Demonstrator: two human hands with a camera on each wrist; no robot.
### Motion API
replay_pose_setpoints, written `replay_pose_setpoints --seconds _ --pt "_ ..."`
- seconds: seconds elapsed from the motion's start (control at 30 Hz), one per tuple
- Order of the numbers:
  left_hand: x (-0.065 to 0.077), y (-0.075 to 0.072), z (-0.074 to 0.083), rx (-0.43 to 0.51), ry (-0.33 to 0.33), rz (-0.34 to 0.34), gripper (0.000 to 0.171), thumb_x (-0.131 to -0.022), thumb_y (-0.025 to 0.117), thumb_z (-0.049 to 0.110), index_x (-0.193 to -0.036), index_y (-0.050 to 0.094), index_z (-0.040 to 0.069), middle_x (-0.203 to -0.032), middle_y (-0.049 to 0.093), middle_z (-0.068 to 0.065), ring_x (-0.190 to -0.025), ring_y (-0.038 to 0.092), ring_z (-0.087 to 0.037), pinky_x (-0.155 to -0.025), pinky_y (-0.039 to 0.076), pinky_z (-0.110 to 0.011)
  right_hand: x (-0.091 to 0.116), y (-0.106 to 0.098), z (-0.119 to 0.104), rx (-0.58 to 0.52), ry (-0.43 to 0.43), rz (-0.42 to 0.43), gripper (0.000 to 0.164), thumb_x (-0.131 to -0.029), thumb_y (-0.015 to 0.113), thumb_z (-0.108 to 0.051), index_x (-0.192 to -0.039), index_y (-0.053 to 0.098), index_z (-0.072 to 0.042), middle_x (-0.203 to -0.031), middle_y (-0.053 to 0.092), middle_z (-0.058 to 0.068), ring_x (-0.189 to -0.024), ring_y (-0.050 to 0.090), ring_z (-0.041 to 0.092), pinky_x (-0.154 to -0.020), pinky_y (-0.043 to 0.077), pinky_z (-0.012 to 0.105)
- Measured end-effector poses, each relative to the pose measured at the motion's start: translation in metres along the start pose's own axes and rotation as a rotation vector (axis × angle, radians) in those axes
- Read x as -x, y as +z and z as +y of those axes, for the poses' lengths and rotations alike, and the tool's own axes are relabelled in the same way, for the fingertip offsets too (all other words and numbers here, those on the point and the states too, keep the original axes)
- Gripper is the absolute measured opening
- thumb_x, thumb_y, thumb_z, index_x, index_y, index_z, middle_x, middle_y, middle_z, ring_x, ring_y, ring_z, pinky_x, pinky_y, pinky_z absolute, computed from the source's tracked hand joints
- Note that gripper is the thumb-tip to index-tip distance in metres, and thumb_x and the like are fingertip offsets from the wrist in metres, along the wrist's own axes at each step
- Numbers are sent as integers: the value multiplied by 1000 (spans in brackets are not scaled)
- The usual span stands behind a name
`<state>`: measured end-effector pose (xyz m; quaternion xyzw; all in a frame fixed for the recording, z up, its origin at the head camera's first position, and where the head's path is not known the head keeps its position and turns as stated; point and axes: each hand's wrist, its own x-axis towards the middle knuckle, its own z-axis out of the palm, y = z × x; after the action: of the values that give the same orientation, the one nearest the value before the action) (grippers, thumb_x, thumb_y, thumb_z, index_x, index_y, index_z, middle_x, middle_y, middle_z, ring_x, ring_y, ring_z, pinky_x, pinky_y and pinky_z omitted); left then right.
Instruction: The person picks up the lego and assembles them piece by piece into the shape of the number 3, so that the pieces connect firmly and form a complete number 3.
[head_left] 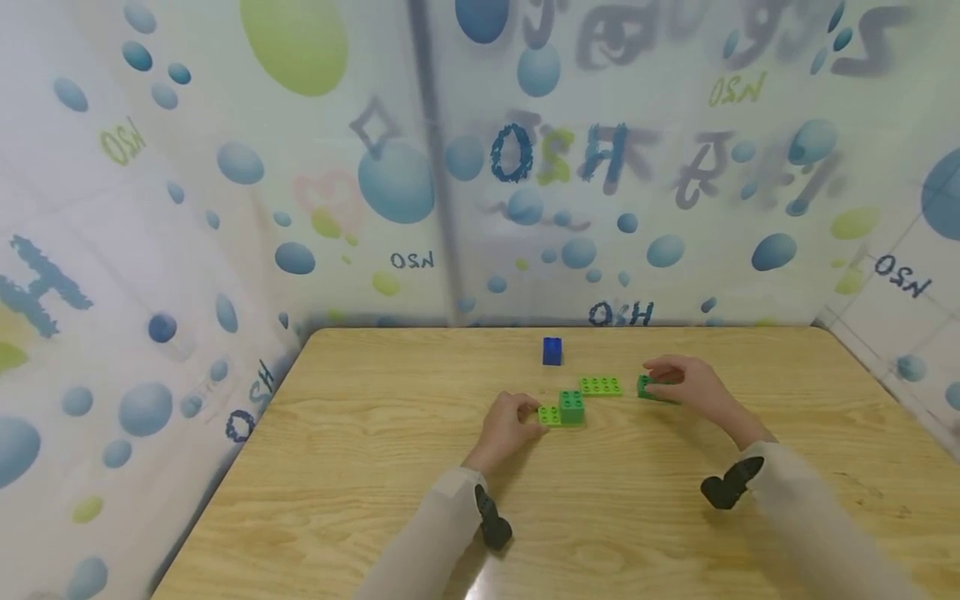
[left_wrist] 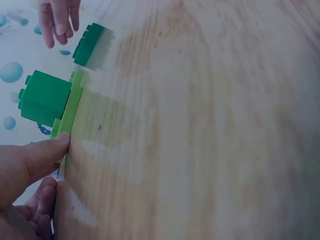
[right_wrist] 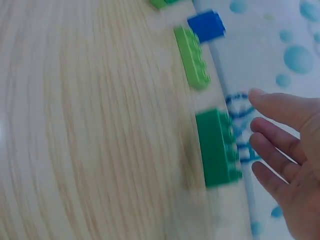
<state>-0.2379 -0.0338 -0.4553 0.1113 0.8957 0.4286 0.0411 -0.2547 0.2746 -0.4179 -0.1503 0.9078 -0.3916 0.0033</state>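
Observation:
My left hand point(head_left: 508, 427) pinches the left end of a flat light green toy brick point(head_left: 550, 417) between thumb and fingers. A taller green toy brick point(left_wrist: 47, 97) stands on that flat brick, toward its other end. Over on the right, my right hand point(head_left: 692, 388) hovers just above a long dark green brick point(right_wrist: 215, 150). Its fingers are slightly bent and apart from the brick in the right wrist view. A second flat light green brick point(head_left: 600, 386) lies between the hands, a little farther back.
A blue brick point(head_left: 552, 351) stands near the back of the wooden table point(head_left: 360, 392). Behind the table hangs a patterned curtain point(head_left: 337, 283) with bubbles and letters. Each wrist wears a black camera strap point(head_left: 492, 521).

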Motion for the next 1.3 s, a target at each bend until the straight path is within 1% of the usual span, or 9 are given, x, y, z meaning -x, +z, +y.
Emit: replay_pose_setpoints --seconds 0.1,0.2,0.4,0.53,0.67,0.97,1.13,1.3 --pt "1 -1 -1 -4 3 4 33 -76 75 14 -107 65 6 -92 48 -2 -82 43 -15 -73 39 -30 4 -8 10 14 30 34 47 -87 64 -21 -123 52 6 -113 55 26 -99 53 37 -80 45 48" --pt "1 -1 -1 -13 14 8 33 -76 75 14 -107 65 6 -92 48 -2 -82 43 -15 -73 39 -30 6 -14 19 22 50 42 48 -87 64 -22 -123 51 7 -117 52 28 -104 49 41 -82 42 51" --pt "0 0 -1 -9 37 7 33 -76 75 14 -106 65 5 -91 47 -2 -80 42 -14 -71 38 -29 6 -16 32 12 82 5 53 -85 66 -22 -124 49 9 -121 48 31 -108 45 45 -83 42 52" --pt "0 0 0 1 26 2 33 -76 75 15 -106 65 6 -91 47 -2 -81 42 -14 -72 38 -28 4 -13 37 15 117 -21 55 -83 68 -23 -124 49 8 -122 48 30 -108 47 44 -84 42 51" --pt "0 0 0 -4 24 1 33 -76 75 16 -106 65 7 -91 48 -2 -81 42 -14 -72 38 -28 4 -10 39 8 131 -34 54 -83 69 -21 -123 50 9 -122 49 29 -106 49 42 -84 42 50" --pt "1 0 0 -12 23 4 33 -76 75 15 -107 65 6 -92 48 -2 -81 41 -13 -71 37 -26 4 -7 42 -1 131 -27 53 -81 71 -19 -121 52 9 -116 53 28 -98 54 36 -77 46 42" --pt "1 0 -2 -27 45 14 32 -76 76 15 -105 66 6 -89 48 -2 -79 41 -13 -69 37 -25 5 -6 40 6 144 -12 51 -82 70 -20 -121 53 9 -115 54 27 -98 53 36 -79 45 44" --pt "1 0 -2 -29 27 14 33 -76 75 16 -106 66 7 -88 48 0 -78 40 -13 -68 36 -25 4 -5 35 5 153 0 54 -82 70 -27 -121 54 7 -119 52 27 -102 52 37 -81 44 46"
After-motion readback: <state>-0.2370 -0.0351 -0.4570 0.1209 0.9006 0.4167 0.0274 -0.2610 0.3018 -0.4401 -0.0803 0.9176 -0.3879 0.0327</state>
